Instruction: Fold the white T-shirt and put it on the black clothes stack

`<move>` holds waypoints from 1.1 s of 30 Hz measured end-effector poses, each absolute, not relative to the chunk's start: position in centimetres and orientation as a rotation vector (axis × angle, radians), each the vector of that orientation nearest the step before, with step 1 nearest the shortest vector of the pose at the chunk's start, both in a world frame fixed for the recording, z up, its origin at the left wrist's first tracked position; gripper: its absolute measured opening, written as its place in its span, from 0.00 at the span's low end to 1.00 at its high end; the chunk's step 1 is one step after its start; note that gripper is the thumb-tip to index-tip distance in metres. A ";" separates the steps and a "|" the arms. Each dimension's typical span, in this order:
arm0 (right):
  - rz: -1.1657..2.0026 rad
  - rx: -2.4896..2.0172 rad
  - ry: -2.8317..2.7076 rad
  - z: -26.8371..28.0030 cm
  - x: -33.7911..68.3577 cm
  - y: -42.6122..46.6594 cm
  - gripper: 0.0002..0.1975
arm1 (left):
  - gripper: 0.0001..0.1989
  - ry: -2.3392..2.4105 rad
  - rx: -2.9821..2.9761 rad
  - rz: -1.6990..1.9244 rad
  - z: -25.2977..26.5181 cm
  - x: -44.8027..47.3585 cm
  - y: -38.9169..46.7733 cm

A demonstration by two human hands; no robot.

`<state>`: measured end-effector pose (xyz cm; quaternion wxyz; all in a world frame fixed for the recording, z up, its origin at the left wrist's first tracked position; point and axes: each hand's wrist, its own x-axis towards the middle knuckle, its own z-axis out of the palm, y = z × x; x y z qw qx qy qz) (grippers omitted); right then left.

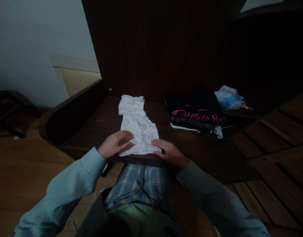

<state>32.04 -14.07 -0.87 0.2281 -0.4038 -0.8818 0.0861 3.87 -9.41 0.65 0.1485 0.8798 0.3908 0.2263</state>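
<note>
A crumpled white cloth garment (138,131) lies lengthwise on the dark wooden desk (92,128), its near end close to the front edge. Its far part is bunched and narrower. My left hand (116,142) rests at the garment's near left side, with thumb and fingers apart. At the near right side is my right hand (169,151), its fingers stretched over the cloth's edge. Neither hand is closed round the fabric.
Right of the garment lies a folded black garment (193,112) with pink lettering. A crumpled white and blue plastic bag (229,98) sits beyond it. A raised wooden side panel (69,112) borders the desk on the left. Wooden slats (277,158) are at right.
</note>
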 end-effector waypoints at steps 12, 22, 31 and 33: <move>-0.009 -0.991 -2.368 -2.0 32.2 -14.7 0.12 | 0.17 1.110 2.692 0.742 -1.9 2.8 -14.1; 0.054 -1.129 -2.294 -1.7 32.1 -14.7 0.12 | 0.15 1.343 2.587 0.870 -2.1 2.9 -14.2; -0.022 -1.082 -2.349 -1.2 31.8 -15.1 0.07 | 0.21 1.194 2.675 0.909 -1.7 2.0 -14.6; -0.046 -1.083 -2.354 -1.1 31.6 -15.1 0.07 | 0.26 1.113 2.744 0.793 -1.5 2.1 -14.4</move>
